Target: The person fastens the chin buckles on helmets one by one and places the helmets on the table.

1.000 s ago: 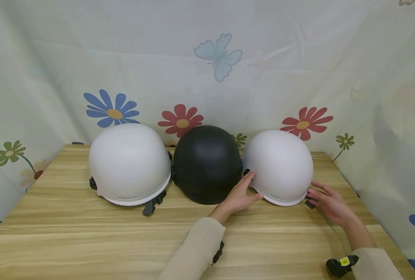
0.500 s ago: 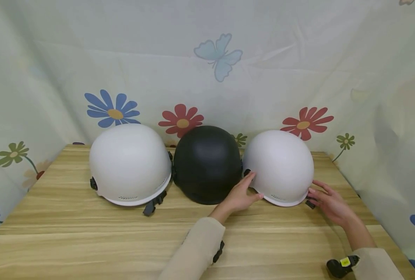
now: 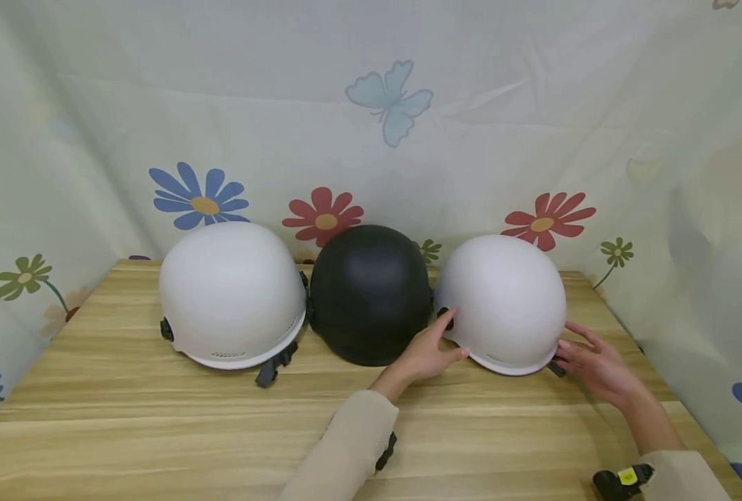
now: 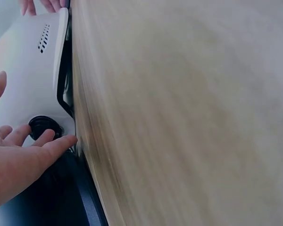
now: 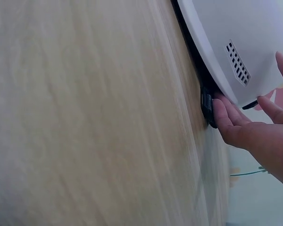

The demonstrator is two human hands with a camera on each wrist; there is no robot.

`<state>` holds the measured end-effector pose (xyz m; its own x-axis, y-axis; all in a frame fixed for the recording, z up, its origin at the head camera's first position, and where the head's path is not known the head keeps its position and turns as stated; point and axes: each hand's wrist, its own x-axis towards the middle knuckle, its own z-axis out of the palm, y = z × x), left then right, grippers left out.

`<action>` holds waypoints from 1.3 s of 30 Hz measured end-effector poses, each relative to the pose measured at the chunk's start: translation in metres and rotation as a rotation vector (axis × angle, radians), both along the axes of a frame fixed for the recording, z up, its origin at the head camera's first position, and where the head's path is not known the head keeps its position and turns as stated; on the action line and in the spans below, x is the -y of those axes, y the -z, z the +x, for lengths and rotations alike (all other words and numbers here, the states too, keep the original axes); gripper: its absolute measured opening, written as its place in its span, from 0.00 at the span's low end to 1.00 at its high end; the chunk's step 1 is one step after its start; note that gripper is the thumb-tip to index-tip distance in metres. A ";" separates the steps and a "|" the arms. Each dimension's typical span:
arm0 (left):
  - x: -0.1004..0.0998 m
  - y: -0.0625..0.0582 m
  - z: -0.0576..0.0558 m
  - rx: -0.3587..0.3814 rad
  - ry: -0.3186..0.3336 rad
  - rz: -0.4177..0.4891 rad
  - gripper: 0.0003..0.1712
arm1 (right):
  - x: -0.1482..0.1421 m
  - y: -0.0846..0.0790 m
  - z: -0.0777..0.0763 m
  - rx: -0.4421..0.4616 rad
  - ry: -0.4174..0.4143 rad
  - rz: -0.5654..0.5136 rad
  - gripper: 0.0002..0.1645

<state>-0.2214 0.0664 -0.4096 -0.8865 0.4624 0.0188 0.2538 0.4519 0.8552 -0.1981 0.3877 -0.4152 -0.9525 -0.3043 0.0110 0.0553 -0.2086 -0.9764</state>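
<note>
At the right end of a row of three helmets is a white helmet (image 3: 502, 306), with a hand at each side. My left hand (image 3: 424, 355) has fingers spread along its left side, by the round black knob (image 4: 44, 126) in the left wrist view. The right hand (image 3: 599, 365) lies at the opposite side, its lower fingers tucked at the rim beside a black strap buckle (image 5: 207, 108). Between the white ones sits a black helmet (image 3: 371, 296), close behind my left hand. The helmet's inside is hidden.
Another white helmet (image 3: 233, 292) stands at the left, its dark buckle (image 3: 271, 370) lying on the wooden table (image 3: 158, 431). A flower-printed curtain (image 3: 502, 104) hangs behind and along both sides.
The right-hand white helmet has shifted slightly right and toward me, and the right hand has moved a little the same way. The left hand and other helmets look nearly unchanged.
</note>
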 end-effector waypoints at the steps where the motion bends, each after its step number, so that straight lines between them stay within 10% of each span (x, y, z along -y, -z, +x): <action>1: 0.000 0.000 0.000 -0.003 0.004 0.002 0.41 | 0.000 0.000 0.001 -0.009 -0.004 -0.019 0.21; 18: 0.008 -0.006 0.000 0.046 0.023 0.046 0.46 | 0.018 -0.036 0.012 -0.072 0.207 -0.040 0.25; 39: 0.017 -0.008 -0.002 0.105 0.077 0.118 0.48 | 0.033 -0.069 0.019 -0.194 0.079 -0.041 0.42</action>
<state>-0.2232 0.0491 -0.4015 -0.8486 0.5289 -0.0143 0.1900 0.3297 0.9248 -0.1795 0.3552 -0.3462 -0.9522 -0.2247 0.2069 -0.1504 -0.2447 -0.9579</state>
